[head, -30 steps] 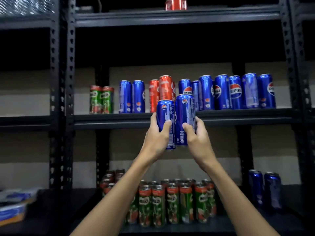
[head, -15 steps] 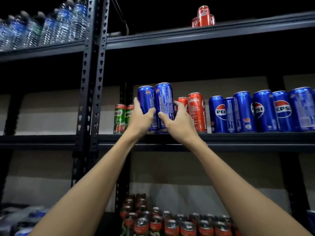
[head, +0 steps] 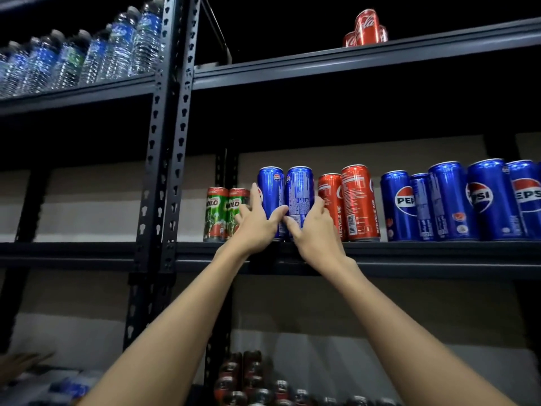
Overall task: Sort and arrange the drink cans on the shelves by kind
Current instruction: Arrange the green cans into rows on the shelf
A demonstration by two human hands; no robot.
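We are observing the left hand (head: 254, 221) and right hand (head: 312, 230) standing two blue Pepsi cans (head: 285, 197) on the middle shelf (head: 409, 253), fingers loosening apart around them.

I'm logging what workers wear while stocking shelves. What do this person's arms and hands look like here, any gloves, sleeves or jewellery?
Both arms are bare from as far up as the frame shows down to the wrist: no sleeves in view. The left hand and right hand wear no gloves, and no watch, bracelet or ring shows on the sides that face the camera. The nails look short and unpainted.
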